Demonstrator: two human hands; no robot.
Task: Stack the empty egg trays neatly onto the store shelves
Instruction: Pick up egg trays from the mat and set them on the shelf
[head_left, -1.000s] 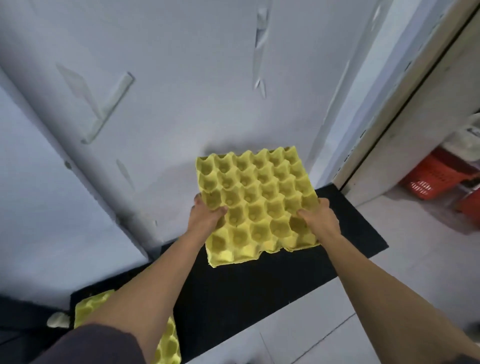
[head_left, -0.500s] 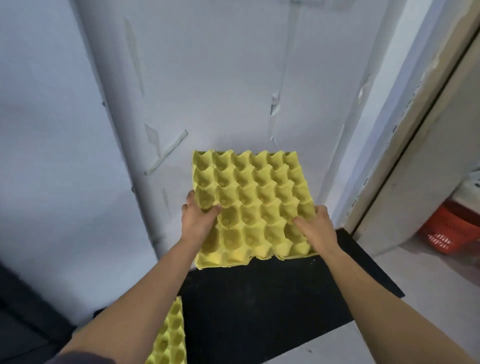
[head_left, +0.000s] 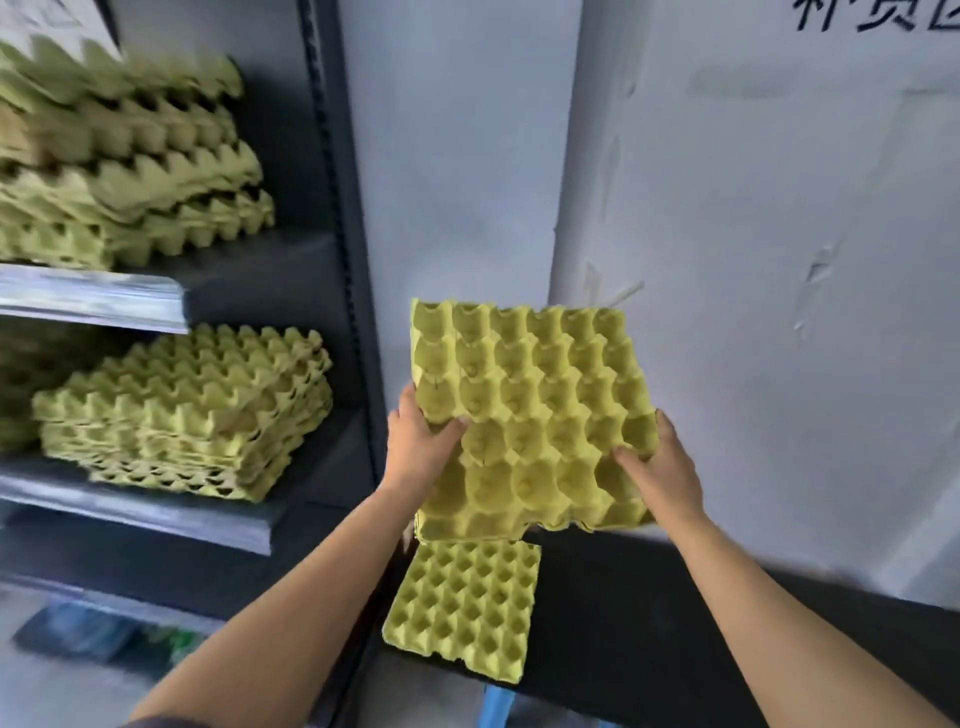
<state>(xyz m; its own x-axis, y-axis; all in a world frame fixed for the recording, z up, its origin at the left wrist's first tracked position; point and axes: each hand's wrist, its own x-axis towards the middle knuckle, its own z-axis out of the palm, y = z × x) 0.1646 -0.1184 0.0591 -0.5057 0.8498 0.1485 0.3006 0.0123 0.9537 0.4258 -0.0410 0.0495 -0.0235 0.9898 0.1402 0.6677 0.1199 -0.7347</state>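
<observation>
Yellow egg tray (head_left: 530, 395), shelves (head_left: 156, 514) now in view

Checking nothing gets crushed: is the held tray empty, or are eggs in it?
Empty: every visible cup of the held tray is bare; left hand and right hand grip its side edges.

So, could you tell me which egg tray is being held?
The tray gripped by left hand and right hand; others lie on the shelves or black mat.

Yellow egg tray (head_left: 530, 410) between left hand (head_left: 415, 447) and right hand (head_left: 660, 462), beside shelves (head_left: 171, 512) of stacked trays (head_left: 192, 410).
</observation>
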